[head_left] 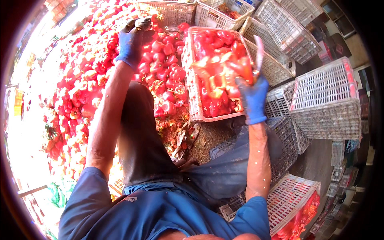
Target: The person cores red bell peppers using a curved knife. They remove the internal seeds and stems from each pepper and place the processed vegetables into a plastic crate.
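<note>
My left hand (134, 42), in a blue glove with dark fingers, is over the big pile of red bell peppers (158, 60). Its fingers are curled, and what they may hold is hidden. On the other side, my right hand (254, 98), gloved alike, grips a knife (259, 54) whose curved, shiny blade points up and away from me. That hand is over the right edge of a pale plastic crate (195, 100) heaped with red peppers and cut pieces (218, 86). Some pieces near its fingers are blurred and washed out by glare.
Several pale crates (276, 30) stand behind and right of the filled one. A stacked crate (326, 94) rises at the right. Low at the right, another crate (286, 200) has red pieces beside it. Scraps and dry leaves (182, 138) litter the ground between my legs.
</note>
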Motion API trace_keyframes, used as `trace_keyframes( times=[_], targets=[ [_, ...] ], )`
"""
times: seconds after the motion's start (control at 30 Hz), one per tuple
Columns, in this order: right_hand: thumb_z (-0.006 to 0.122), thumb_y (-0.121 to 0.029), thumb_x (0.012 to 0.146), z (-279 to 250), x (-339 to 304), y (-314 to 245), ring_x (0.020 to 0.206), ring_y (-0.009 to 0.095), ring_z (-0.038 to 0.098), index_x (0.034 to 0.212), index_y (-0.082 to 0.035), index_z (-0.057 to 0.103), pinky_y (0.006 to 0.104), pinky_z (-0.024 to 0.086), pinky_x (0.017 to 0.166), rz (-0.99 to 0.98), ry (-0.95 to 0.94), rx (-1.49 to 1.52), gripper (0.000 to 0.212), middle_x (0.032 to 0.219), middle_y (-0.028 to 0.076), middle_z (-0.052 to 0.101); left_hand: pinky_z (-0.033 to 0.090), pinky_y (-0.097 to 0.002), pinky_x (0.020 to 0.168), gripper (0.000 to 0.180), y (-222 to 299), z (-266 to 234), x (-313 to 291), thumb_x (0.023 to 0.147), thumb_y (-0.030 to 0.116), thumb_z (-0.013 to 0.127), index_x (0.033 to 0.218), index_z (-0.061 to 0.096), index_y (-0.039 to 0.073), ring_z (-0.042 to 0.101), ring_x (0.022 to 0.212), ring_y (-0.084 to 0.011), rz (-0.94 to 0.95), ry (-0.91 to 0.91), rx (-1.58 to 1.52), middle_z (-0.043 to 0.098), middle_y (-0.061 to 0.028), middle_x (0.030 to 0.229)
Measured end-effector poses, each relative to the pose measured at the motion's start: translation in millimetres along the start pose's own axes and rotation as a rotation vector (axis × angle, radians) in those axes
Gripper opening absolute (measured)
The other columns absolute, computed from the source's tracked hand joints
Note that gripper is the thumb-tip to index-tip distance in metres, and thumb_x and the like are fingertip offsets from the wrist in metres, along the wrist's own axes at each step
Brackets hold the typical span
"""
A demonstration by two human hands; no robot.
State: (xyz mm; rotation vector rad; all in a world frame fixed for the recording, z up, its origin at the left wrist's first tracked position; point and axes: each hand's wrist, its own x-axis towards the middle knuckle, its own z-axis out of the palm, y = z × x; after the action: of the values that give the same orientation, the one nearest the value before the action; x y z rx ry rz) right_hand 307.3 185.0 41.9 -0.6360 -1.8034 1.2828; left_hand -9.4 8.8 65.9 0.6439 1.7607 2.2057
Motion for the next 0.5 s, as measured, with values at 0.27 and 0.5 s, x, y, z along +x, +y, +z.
trace_keyframes(
  times=[0.27, 0.5],
  targets=[
    [0.082, -0.005, 0.078, -78, 83, -9, 0.087, 0.020, 0.068, 0.118, 0.003, 0.064, 0.0343, 0.056, 0.079, -0.232, 0.122, -0.655, 0.045, 0.102, 0.013, 0.072, 0.054, -0.0246, 0.069, 0.027, 25, -56, -22, 0.095, 0.015, 0.073, 0.119, 0.070, 0.003, 0.068, 0.078, -0.0104, 0.010, -0.071, 0.100, 0.072, -0.0020, 0.095],
    [0.083, -0.024, 0.076, -45, 142, 61, 0.092, 0.045, 0.071, 0.113, -0.006, 0.063, 0.0507, 0.056, 0.077, -0.228, -0.026, -1.238, 0.046, 0.099, 0.024, 0.073, 0.055, -0.0232, 0.072, 0.028, 23, -62, -22, 0.098, 0.015, 0.070, 0.123, 0.068, 0.003, 0.072, 0.087, -0.0113, -0.001, -0.080, 0.123, 0.077, -0.0060, 0.106]
  ],
)
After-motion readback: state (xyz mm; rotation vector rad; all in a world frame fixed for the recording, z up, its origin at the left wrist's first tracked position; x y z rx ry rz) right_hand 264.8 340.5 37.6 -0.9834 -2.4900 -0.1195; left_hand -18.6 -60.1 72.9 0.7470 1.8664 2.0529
